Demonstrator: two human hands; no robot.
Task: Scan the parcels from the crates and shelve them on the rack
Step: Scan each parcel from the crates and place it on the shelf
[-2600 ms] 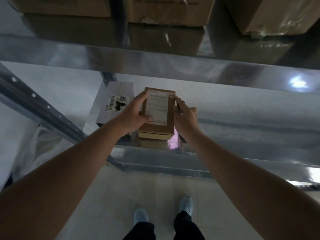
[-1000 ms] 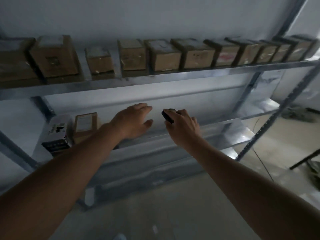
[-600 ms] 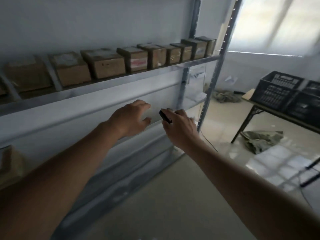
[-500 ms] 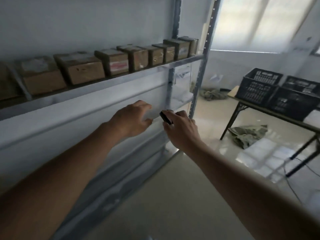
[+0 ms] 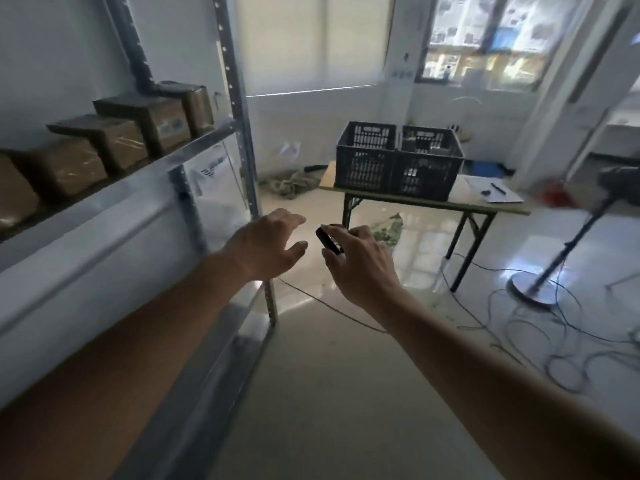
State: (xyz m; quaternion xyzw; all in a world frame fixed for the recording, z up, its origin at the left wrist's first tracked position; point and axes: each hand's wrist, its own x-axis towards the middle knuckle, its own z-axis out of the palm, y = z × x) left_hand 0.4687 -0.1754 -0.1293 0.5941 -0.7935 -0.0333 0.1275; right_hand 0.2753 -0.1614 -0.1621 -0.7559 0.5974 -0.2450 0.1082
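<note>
My left hand hovers in mid-air with relaxed, spread fingers and holds nothing. My right hand grips a small black scanner between thumb and fingers. The metal rack stands on my left, with several brown parcels lined up on its upper shelf. Two black crates sit side by side on a folding table across the room; what lies inside them is hidden.
Cables snake over the floor at right, around a round-based stand. Papers and a pen lie on the table beside the crates. Crumpled cloth lies by the far wall. Windows are behind the table.
My view has swung right, away from the rack toward the table with the crates. The parcel was left on the rack's lower shelf; both hands stay raised, the right still holding the scanner.
</note>
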